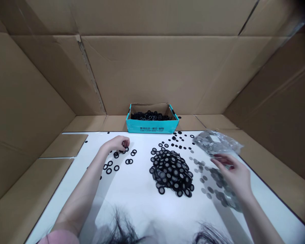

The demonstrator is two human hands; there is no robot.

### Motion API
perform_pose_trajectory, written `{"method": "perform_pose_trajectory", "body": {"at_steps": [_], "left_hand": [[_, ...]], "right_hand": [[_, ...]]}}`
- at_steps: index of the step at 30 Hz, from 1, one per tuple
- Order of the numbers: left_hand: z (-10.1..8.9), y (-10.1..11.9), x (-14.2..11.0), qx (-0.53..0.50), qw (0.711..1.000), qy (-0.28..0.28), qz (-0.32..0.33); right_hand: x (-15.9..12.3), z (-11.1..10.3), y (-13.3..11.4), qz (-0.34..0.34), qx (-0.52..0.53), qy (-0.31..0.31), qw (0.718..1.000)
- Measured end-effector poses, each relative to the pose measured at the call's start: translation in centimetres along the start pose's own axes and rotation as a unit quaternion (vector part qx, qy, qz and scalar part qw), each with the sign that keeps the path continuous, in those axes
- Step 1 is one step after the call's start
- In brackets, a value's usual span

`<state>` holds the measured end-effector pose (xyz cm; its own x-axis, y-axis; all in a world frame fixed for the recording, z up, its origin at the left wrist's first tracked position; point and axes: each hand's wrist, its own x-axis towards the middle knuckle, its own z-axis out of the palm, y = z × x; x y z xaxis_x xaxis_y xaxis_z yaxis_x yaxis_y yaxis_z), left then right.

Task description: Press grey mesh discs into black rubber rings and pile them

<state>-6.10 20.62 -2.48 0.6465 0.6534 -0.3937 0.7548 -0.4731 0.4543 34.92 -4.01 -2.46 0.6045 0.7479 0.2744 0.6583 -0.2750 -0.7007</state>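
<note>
Two curled hands (118, 144) (235, 173), grips unclear, flank piled black discs (171, 171) before a teal box (152, 126).

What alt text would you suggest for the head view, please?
A person's left hand is at black rings, the right hand over grey discs, on a white table; a heap of black-rimmed discs lies between, a turquoise box behind.

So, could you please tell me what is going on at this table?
A person has both bare hands over a white table. The left hand is at the scattered black rings, touching one or just over it. The right hand is above loose grey discs, near a clear plastic bag; I can't tell whether it holds a disc. Between the hands lies a heap of black rings with grey centres, and behind stands a teal box containing black rings.
</note>
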Motion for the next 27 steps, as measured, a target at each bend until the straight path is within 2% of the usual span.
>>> {"method": "perform_pose_trajectory", "body": {"at_steps": [3,6,11,15,19,23,27], "left_hand": [[0.0,0.2,-0.2,-0.008,1.000,0.003,0.002],[-0.2,0.3,-0.6,-0.015,1.000,0.014,0.001],[-0.6,0.4,-0.8,-0.010,0.999,0.030,0.004],[-0.7,0.6,-0.7,-0.011,0.999,0.039,0.013],[-0.8,0.9,-0.8,-0.031,0.998,0.056,0.028],[-1.6,2.6,-1.3,-0.075,0.991,0.092,0.062],[-3.0,6.8,-2.0,-0.145,0.968,0.154,0.138]], "right_hand": [[0.8,0.9,-2.0,-0.022,0.013,-0.020,0.999],[1.4,1.3,-2.8,-0.036,-0.001,-0.050,0.998],[1.0,-0.1,-0.9,-0.012,-0.060,-0.096,0.993],[0.5,-1.0,0.9,0.017,-0.100,-0.099,0.990],[0.4,-1.3,1.1,0.020,-0.092,-0.086,0.992],[0.6,-1.2,-0.8,-0.007,-0.021,-0.075,0.997],[1.3,0.1,-5.4,-0.059,0.085,-0.085,0.991]]}}
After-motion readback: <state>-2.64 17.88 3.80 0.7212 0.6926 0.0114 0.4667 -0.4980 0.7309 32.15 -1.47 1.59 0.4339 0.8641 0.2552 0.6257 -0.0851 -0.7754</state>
